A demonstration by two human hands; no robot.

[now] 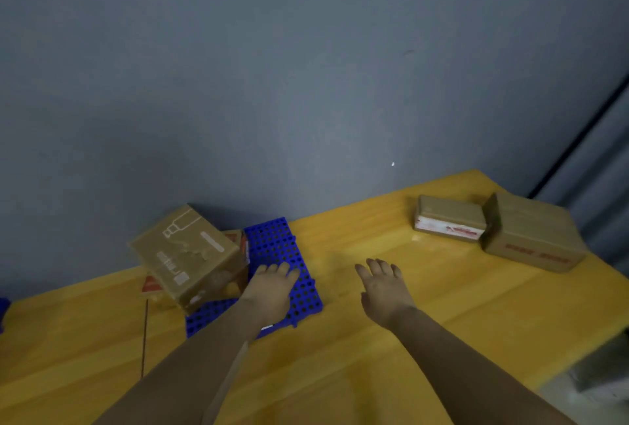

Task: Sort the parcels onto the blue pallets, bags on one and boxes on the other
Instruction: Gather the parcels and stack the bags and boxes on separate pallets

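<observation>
A blue perforated pallet (279, 247) lies on the yellow table (374, 356) against the wall. A large brown cardboard box (185, 254) sits tilted on the pallet's left part, over smaller boxes with red print (151, 287). My left hand (272, 288) rests flat on the pallet just right of that box, fingers apart, holding nothing. My right hand (383, 288) hovers open over the bare table to the pallet's right. Two more brown boxes stand at the far right: a small one with a white and red side (449, 218) and a bigger one (534, 237).
A grey wall (306, 67) runs behind the table. The table's right edge drops off near the bigger box. A sliver of another blue thing (3, 312) shows at the left frame edge. A thin dark line (144, 339) crosses the table's left part.
</observation>
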